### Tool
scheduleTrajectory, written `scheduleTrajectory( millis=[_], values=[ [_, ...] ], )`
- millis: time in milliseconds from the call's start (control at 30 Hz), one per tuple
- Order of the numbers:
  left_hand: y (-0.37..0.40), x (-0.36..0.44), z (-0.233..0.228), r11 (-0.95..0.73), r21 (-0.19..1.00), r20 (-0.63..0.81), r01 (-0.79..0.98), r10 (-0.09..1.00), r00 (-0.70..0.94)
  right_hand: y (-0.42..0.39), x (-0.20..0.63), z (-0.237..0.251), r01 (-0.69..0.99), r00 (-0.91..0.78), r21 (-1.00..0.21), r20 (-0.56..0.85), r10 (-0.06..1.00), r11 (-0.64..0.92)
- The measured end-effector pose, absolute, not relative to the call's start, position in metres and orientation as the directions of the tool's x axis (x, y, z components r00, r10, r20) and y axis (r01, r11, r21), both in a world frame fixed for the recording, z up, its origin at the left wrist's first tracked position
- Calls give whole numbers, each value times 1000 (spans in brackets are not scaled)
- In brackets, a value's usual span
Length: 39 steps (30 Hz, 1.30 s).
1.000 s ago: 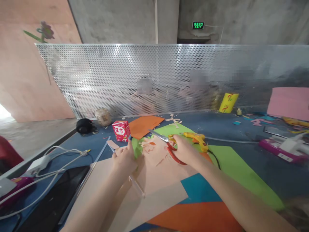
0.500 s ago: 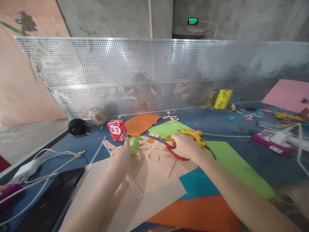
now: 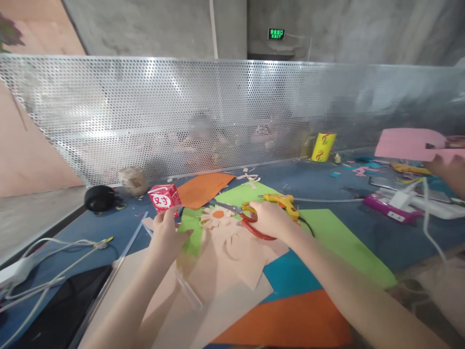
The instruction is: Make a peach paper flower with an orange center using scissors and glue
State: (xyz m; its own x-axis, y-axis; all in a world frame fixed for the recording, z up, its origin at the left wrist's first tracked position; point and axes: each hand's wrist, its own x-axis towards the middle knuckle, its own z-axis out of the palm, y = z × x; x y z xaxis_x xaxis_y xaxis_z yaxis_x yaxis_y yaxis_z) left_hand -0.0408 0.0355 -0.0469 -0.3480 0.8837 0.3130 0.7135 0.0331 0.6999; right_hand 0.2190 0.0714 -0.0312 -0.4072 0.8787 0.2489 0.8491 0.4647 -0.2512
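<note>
Our right hand (image 3: 267, 219) was closed through the red handles of the scissors (image 3: 242, 217), fingers curled together around them; the blades pointed left toward a peach paper flower (image 3: 217, 216) with an orange centre, which lay on the green sheet (image 3: 337, 237) near the middle of the blue table (image 3: 366, 186). Whether the blades were apart or together could not be told. Our left hand (image 3: 166, 237) hovered just left of the flower with thumb and fingers spread apart, clamped on nothing that we could see, over the left edge of the green sheet and the peach paper (image 3: 232, 261) from which shapes had been cut. A yellow glue gun (image 3: 281, 201) lay just beyond the right hand. A small red carton (image 3: 164, 198) stood far-left of the left hand, with an orange sheet (image 3: 201, 189) to its right. White cables (image 3: 54, 261) ran along the near left. At the far right, another person's hand (image 3: 448, 169) reached in beside a pink sheet (image 3: 409, 144). A perforated metal screen (image 3: 145, 111) closed the far side.
</note>
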Motion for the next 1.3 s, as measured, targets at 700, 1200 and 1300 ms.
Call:
scheduleTrajectory(
  millis=[700, 1200, 1300],
  values=[
    [23, -8, -36, -134, 991, 133, -24, 990, -56, 69, 205, -29, -119, -302, -981, 185, 935, 155],
    [10, 11, -36, 105, 994, -111, 35, 953, 284, 77, 202, -40, 109, -74, -961, 249, 966, 256],
    [9, 15, -35, 123, 989, -140, 76, 948, 286, 79, 204, -39, 97, -22, -961, 256, 966, 257]
  ],
)
